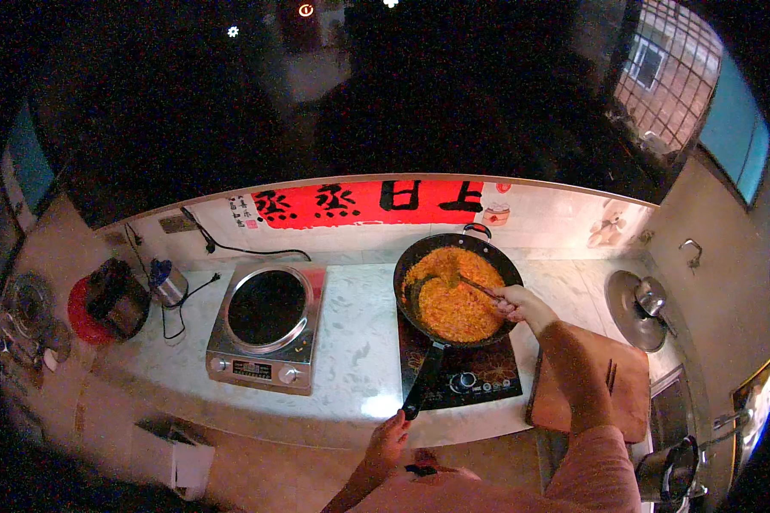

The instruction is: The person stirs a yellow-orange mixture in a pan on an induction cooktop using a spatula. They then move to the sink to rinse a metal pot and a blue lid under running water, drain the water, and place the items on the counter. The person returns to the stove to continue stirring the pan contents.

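A black frying pan [407, 256] with a small loop handle at its far side rests on a black induction cooktop [494, 378]. Orange-yellow food [459, 314] in fine pieces spreads over the pan's bottom. My left hand [390, 437] grips the end of the pan's long black handle [425, 378], near the counter's front edge. Over the pan's right rim, my right hand [516, 302] holds the shaft of a dark spatula or turner [478, 285]; its head is in the food and its exact shape is unclear.
To the left stands a silver cooker [260, 362]. Farther left are a corded metal appliance [169, 283] and a red basin [87, 311]. A wooden cutting board [596, 404] with dark sticks lies under my right forearm, and a metal lid [622, 308] lies behind it. A dark range hood overhangs the wall.
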